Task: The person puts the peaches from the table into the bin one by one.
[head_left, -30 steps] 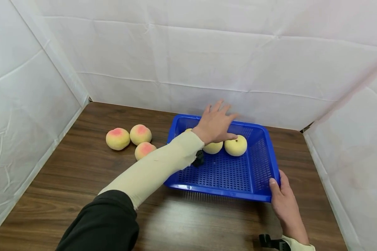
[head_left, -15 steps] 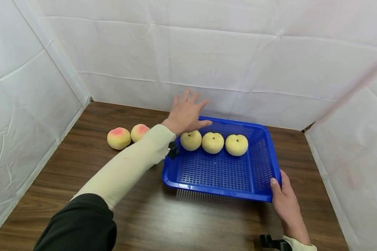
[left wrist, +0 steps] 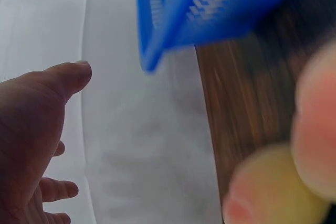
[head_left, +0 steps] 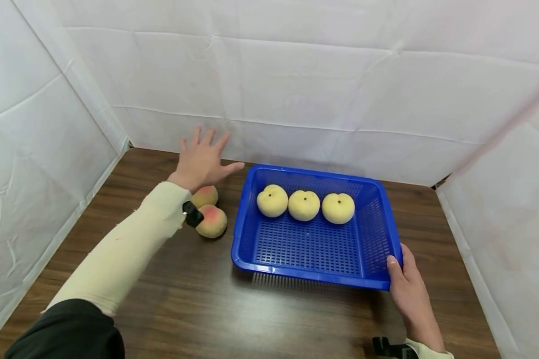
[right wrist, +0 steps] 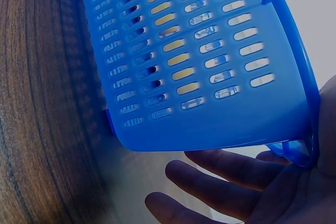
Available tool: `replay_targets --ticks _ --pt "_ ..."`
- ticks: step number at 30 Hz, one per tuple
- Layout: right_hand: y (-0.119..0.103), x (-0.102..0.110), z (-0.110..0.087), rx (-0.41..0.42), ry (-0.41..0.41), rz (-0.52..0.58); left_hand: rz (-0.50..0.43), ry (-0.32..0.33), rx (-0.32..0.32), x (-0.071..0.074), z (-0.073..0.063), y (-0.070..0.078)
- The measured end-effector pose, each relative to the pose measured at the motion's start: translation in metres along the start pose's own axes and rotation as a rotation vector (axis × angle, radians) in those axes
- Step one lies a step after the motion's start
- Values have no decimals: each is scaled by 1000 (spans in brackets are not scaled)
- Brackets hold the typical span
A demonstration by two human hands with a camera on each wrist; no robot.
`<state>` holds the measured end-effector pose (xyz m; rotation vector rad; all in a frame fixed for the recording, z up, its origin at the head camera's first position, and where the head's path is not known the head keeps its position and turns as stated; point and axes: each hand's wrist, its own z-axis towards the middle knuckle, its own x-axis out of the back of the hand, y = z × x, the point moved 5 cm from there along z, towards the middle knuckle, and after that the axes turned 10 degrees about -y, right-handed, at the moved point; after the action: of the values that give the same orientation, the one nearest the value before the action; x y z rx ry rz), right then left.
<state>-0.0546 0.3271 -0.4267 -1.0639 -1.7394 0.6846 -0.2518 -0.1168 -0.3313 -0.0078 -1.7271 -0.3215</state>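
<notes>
My left hand (head_left: pixel 200 162), fingers spread, hovers over the back left of the table, holding nothing. Below its wrist lie a peach with a pink blush (head_left: pixel 211 221) and another peach (head_left: pixel 205 196) partly covered by the hand. Two peaches show blurred in the left wrist view, the lower one yellow and pink (left wrist: pixel 278 190). With thumb over the rim and fingers beneath, my right hand (head_left: pixel 410 294) grips the near right corner of a blue plastic basket (head_left: pixel 314 275). Three pale yellow peaches (head_left: pixel 304 205) sit in a row inside it, towards the back.
The brown wooden table (head_left: pixel 260 324) is walled by white sheeting (head_left: pixel 296 80) at the back and on both sides. The back sheet stands close behind the basket. Black wrist cameras (head_left: pixel 192 214) are strapped to both wrists.
My left hand has moved left, from above the basket to above the loose peaches, uncovering the row of fruit. The right hand keeps its grip on the basket, which has barely moved.
</notes>
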Motion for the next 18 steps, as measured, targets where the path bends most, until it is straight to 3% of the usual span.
replay_targets --ticks 9,18 --pt "0 -2 0 8 -5 2 -36 -24 93 -4 -22 -57" --pt "-2 -3 1 17 6 2 -86 -96 164 -17 -42 -103"
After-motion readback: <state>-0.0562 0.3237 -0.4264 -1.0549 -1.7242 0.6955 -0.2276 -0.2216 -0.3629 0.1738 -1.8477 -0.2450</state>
